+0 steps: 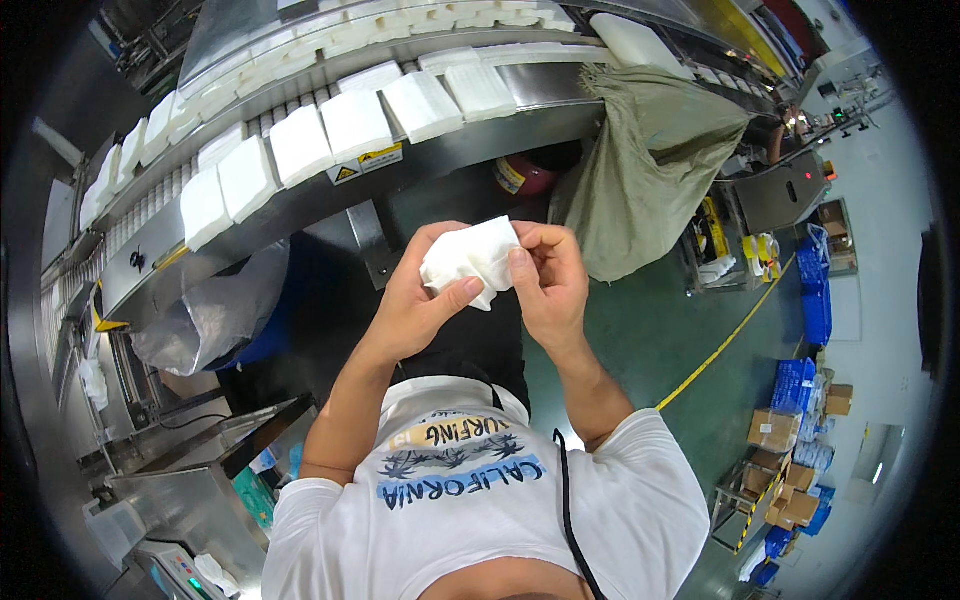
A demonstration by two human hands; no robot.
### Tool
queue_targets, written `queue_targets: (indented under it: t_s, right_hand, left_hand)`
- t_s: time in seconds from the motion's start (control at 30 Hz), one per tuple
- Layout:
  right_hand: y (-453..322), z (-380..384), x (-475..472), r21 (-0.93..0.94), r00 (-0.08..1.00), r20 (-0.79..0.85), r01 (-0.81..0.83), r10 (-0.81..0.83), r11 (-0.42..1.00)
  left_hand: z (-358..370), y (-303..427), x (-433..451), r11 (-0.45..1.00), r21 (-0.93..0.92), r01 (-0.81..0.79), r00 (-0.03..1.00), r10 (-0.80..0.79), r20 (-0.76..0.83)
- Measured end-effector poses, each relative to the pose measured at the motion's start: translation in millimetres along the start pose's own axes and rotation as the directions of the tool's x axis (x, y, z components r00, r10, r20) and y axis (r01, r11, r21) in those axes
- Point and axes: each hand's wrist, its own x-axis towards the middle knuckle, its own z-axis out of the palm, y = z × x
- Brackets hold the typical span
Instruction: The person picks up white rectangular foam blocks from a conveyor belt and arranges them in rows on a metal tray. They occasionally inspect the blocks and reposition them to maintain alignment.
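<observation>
Both hands hold one crumpled white sheet of thin, soft material (pixel 472 255) in front of my body. My left hand (pixel 420 300) grips its left side, the thumb lying across the lower part. At the upper right corner, my right hand (pixel 551 281) pinches the sheet between thumb and curled fingers. Beyond the hands, folded white stacks of similar sheets (pixel 356 124) lie in a row along the metal edge of a roller conveyor (pixel 180 180). More white stacks (pixel 315 45) stand in rows farther back.
A grey-green cloth sack (pixel 645 165) hangs at the conveyor's right end. Below the conveyor at left is a clear plastic bag (pixel 217 307) over a blue bin (pixel 276 322). A metal cabinet (pixel 180 510) stands at lower left. Cardboard boxes (pixel 772 431) and blue crates (pixel 791 382) are at right.
</observation>
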Motion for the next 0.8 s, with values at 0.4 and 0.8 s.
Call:
queue_targets:
  t_s: [0.4, 0.8]
  right_hand:
    - [-10, -9, 6, 0.221, 0.993, 0.074, -0.105, 0.090, 0.970]
    - [-15, -16, 22, 0.285, 0.904, 0.298, -0.390, 0.306, 0.875]
  left_hand:
    - [1, -13, 0, 0.986, -0.132, -0.098, 0.995, 0.098, -0.007]
    - [-4, -26, -2, 0.939, -0.341, -0.037, 0.999, 0.048, 0.024]
